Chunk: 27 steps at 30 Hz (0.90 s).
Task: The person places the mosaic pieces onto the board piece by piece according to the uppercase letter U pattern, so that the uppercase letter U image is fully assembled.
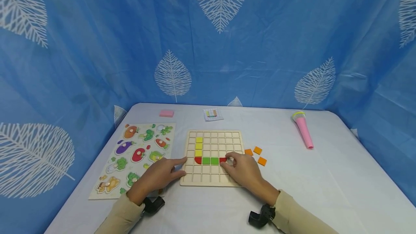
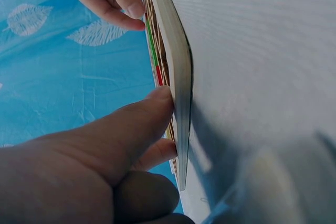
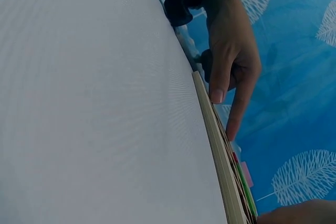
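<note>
A wooden grid board (image 1: 211,180) lies flat on the white table. On it, a column of yellow square tiles (image 1: 199,146) runs down to a red rounded tile (image 1: 198,160), with two green tiles (image 1: 210,161) beside that. At the right end of this row, my right hand (image 1: 245,169) pinches another red tile (image 1: 222,160) between thumb and index finger; the fingertips partly cover it. My left hand (image 1: 159,174) touches the board's left edge with extended thumb and index finger. In the left wrist view its thumb (image 2: 152,108) rests against the board's rim (image 2: 181,77).
Several orange tiles (image 1: 258,150) lie right of the board. A vegetable puzzle board (image 1: 108,185) sits at the left, partly under my left hand. Behind are a pink block (image 1: 167,113) and a pattern card (image 1: 213,115). A pink toy microphone (image 1: 303,131) lies far right.
</note>
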Available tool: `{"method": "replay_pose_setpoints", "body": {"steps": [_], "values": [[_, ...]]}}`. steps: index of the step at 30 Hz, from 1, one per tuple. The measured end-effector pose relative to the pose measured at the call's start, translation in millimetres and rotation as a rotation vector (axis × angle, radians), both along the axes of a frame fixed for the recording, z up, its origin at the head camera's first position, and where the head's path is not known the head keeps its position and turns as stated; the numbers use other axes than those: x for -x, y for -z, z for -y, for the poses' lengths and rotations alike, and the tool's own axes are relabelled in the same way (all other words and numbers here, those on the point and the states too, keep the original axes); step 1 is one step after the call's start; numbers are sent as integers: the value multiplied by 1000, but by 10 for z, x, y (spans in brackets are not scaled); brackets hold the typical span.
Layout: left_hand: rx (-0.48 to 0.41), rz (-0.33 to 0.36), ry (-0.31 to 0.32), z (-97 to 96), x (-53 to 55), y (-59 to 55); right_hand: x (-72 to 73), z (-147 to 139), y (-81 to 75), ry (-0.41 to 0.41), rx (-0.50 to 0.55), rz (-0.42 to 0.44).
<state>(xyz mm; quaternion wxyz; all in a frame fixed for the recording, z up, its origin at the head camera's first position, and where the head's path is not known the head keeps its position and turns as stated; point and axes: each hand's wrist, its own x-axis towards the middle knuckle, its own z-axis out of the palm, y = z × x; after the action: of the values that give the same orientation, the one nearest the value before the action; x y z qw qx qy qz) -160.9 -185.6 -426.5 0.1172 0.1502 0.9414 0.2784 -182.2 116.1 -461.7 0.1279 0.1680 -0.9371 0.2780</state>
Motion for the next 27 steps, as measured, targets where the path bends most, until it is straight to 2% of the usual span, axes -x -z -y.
{"method": "replay_pose_setpoints", "body": {"steps": [7, 11, 16, 20, 24, 27], "values": [[5, -2, -5, -1, -4, -2, 27, -78, -26, -37, 95, 61], [5, -11, -7, -2, -7, -1, 94, -197, -68, -63, 122, 34], [3, -9, -9, 2, -6, 3, 218, -400, -154, -46, 140, -26], [-3, 1, -9, 5, -3, 10, 320, -582, -226, -53, 128, -34], [-3, -1, -12, 3, -1, 9, 393, -769, -293, -104, 121, 95], [-5, 3, -15, 2, -2, 5, 448, -896, -280, -138, 106, 199]]}}
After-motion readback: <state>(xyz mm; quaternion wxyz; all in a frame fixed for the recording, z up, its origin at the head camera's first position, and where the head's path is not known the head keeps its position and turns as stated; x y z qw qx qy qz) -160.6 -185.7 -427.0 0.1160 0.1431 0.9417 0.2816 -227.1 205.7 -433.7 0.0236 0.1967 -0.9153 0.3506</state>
